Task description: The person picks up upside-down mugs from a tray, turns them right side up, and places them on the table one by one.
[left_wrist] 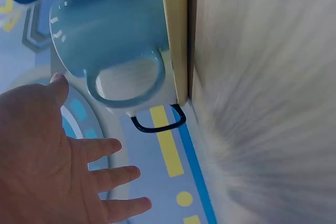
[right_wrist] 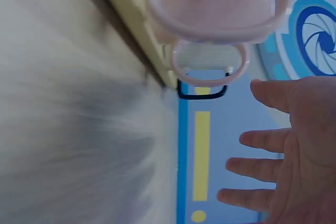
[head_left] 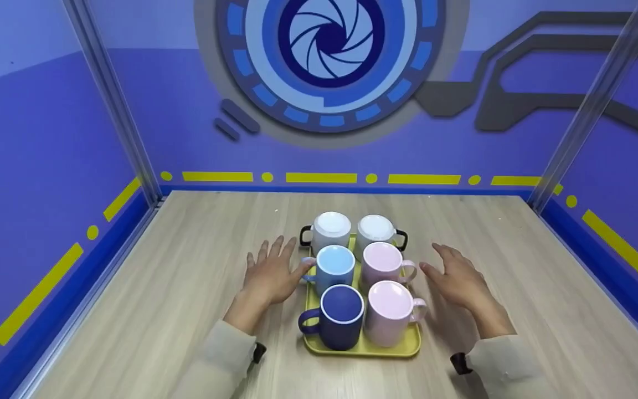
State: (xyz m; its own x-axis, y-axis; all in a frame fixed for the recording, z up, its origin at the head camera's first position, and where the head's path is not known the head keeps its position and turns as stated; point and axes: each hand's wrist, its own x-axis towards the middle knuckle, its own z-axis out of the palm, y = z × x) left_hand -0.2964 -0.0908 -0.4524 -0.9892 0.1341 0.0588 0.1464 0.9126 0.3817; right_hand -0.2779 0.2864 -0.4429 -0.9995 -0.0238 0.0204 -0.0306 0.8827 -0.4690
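Observation:
A yellow tray (head_left: 363, 352) carries several mugs in two columns. At its far end stand two white mugs, left (head_left: 332, 235) and right (head_left: 374, 235), with black handles. A light blue mug (head_left: 334, 276) and a pink mug (head_left: 381, 271) fill the middle. Nearest are a dark blue mug (head_left: 342, 327) and another pink mug (head_left: 388, 321). My left hand (head_left: 271, 274) is spread left of the tray, its thumb close by the light blue mug's handle (left_wrist: 126, 100); contact cannot be told. To the right, my right hand (head_left: 459, 281) has extended fingers, apart from the pink handles (right_wrist: 210, 82).
The tray rests on a pale wooden table (head_left: 214, 233). Blue panels enclose the table at the back (head_left: 158, 111) and both sides, joined by metal posts (head_left: 125, 122) at the corners. Each wrist has a black band (head_left: 461, 363).

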